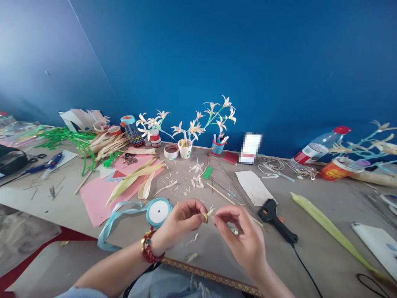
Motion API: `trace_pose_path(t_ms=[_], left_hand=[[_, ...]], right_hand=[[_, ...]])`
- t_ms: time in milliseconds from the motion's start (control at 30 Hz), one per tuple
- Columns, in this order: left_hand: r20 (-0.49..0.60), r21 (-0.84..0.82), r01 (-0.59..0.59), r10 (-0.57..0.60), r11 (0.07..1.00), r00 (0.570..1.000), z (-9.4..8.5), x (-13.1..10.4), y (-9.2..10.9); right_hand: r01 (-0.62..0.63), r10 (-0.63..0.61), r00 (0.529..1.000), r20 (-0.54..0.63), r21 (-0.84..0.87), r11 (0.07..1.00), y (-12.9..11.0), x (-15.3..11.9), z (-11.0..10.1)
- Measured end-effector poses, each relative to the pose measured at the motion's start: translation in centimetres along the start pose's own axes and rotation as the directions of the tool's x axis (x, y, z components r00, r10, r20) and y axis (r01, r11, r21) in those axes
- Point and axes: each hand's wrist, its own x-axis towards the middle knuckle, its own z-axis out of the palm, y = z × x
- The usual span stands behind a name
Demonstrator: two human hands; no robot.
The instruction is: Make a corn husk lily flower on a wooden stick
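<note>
In front of me, my left hand (186,219) pinches a small pale strip of corn husk (209,214) between thumb and forefinger. The strip is curled, with a pointed tip sticking out to the right. Just right of that tip is my right hand (243,234), its thumb and forefinger drawn together; whether anything thin is between them I cannot make out. A roll of light blue ribbon (159,211) lies beside my left wrist, its loose end trailing left. To the right of my right hand rests a black hot glue gun (276,219). Husk scraps (192,257) lie beneath my hands.
Husk flowers stand in a paper cup (185,149) at the back, near a pen holder (218,145). Pink paper (96,200) bears husk leaves (130,182). A long green husk (328,227) and a plastic bottle (316,149) are on the right. Thin wires (235,186) lie mid-table.
</note>
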Motion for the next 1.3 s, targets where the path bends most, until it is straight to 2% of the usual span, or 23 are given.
trace_pose_path(t_ms=[133,233,300,367,500,600,667,833,967,1067,1200,1300], left_hand=[[-0.102,0.168,-0.161,0.18,0.973,0.978,0.6,0.2,-0.7],[-0.117,0.208,-0.217,0.244,0.954,0.963,1.0,0.2,-1.0],[-0.117,0.148,-0.236,0.254,0.96,0.96,1.1,0.2,-1.3],[-0.101,0.021,-0.218,0.219,0.976,0.97,1.0,0.2,-1.6],[-0.03,-0.263,-0.08,0.075,0.961,0.997,0.8,0.1,-2.2],[-0.032,-0.342,-0.052,0.044,0.938,0.999,0.8,0.1,-2.5],[-0.09,-0.314,-0.112,0.088,0.943,0.992,0.9,0.1,-2.7],[-0.216,-0.116,-0.256,0.227,0.96,0.95,1.2,-0.1,-2.9],[-0.243,0.035,-0.304,0.303,0.952,0.922,1.2,-0.3,-2.8],[-0.221,0.103,-0.32,0.335,0.942,0.916,1.0,-0.3,-2.8],[-0.225,0.081,-0.324,0.334,0.943,0.916,1.2,-0.3,-3.1],[-0.243,-0.072,-0.257,0.233,0.964,0.942,1.6,-0.3,-2.8]], right_hand=[[0.111,-0.102,0.992,0.07,-0.13,0.985,-0.4,0.0,0.2],[0.129,-0.119,0.991,0.062,-0.216,0.968,-0.3,0.0,0.4],[0.161,-0.154,0.987,0.048,-0.264,0.951,-0.1,0.0,0.6],[0.188,-0.188,0.982,0.028,-0.304,0.934,0.1,0.0,0.7],[0.161,-0.171,0.985,-0.006,-0.303,0.939,0.2,0.1,0.8],[0.167,-0.174,0.985,0.002,-0.287,0.943,0.0,0.4,0.8],[0.212,-0.213,0.977,0.027,-0.296,0.931,-0.1,0.6,0.8],[0.307,-0.3,0.951,0.069,-0.279,0.91,-0.4,0.7,0.7],[0.308,-0.302,0.951,0.066,-0.28,0.909,-0.4,0.6,0.6],[0.283,-0.284,0.958,0.046,-0.333,0.9,-0.3,0.7,0.8],[0.264,-0.276,0.961,0.027,-0.386,0.884,0.0,0.5,1.4],[0.274,-0.306,0.952,-0.027,-0.373,0.886,0.3,0.2,1.7]])
